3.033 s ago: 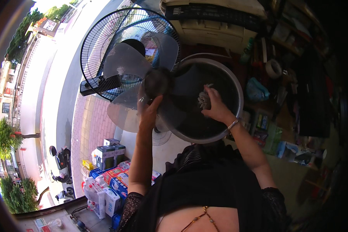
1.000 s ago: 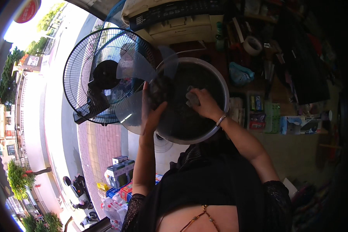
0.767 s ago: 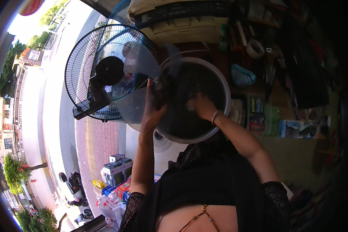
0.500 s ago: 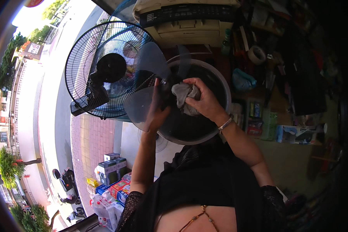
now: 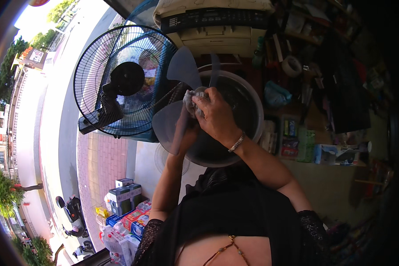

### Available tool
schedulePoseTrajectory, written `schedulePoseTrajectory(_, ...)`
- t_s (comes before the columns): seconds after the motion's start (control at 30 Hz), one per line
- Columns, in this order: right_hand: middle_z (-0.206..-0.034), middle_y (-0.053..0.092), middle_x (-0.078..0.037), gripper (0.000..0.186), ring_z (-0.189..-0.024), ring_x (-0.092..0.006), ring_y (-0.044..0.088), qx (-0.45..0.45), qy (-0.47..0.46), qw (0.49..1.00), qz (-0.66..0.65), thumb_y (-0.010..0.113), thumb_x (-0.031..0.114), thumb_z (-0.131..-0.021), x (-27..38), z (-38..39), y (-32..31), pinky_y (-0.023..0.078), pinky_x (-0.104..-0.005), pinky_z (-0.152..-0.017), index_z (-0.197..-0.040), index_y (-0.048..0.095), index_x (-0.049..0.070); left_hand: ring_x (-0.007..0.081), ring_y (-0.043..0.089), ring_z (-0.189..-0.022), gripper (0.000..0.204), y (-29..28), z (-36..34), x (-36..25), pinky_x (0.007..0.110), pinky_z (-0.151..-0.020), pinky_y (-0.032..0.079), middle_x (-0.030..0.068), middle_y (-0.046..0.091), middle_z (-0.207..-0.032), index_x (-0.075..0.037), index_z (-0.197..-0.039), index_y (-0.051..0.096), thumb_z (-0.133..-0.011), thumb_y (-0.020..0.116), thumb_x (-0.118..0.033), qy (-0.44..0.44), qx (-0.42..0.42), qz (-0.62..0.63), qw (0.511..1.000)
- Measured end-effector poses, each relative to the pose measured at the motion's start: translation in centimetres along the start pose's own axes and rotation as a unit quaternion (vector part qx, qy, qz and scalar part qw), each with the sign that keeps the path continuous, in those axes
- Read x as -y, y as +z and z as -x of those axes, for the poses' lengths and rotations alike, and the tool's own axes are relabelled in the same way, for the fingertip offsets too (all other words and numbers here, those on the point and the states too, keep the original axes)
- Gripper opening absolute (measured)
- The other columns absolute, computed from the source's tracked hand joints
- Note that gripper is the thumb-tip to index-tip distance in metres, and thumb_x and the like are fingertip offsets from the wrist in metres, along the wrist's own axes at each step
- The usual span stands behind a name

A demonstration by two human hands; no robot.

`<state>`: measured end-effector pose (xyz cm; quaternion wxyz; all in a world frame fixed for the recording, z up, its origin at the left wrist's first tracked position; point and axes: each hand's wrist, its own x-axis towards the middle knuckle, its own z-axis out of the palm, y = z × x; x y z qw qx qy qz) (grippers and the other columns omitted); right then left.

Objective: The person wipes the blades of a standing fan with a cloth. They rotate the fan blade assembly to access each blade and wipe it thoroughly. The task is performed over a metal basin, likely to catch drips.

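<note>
A translucent bluish-grey fan blade with several wide vanes is tilted over a round basin of dark water. My left hand grips the fan blade from below, near its hub; some of its fingers are hidden or show only through the plastic. A wet grey cloth is bunched in my right hand, whose fingers are closed around it. The cloth is pressed against the middle of the blade, covering the hub.
A black fan body with its rear cage stands at the left. Behind the basin is a beige printer. A tape roll, a blue bag and a green bottle lie to the right. Stacked boxes stand at lower left.
My right hand has moved left with the cloth, from above the basin onto the blade's hub. The fan blade has shifted slightly right in my left hand.
</note>
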<state>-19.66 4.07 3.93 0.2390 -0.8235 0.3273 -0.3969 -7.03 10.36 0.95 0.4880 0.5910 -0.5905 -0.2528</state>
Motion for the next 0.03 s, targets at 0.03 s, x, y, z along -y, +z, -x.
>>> schedulePoseTrajectory(0.03,-0.114,0.05,-0.013,0.041,-0.105,-0.0305,0.055,0.001,-0.005,1.0,0.001,0.073,0.005,-0.071,-0.14,0.21,-0.02,0.05,-0.0359,-0.086,-0.111,0.064,0.008,0.0244,0.043,-0.13,0.063,0.13,0.0,-0.04,0.034,-0.106,0.033,0.0181,0.044,-0.139,-0.003,-0.143,0.03,-0.087,0.06,-0.003,0.01,-0.003,0.007,1.0)
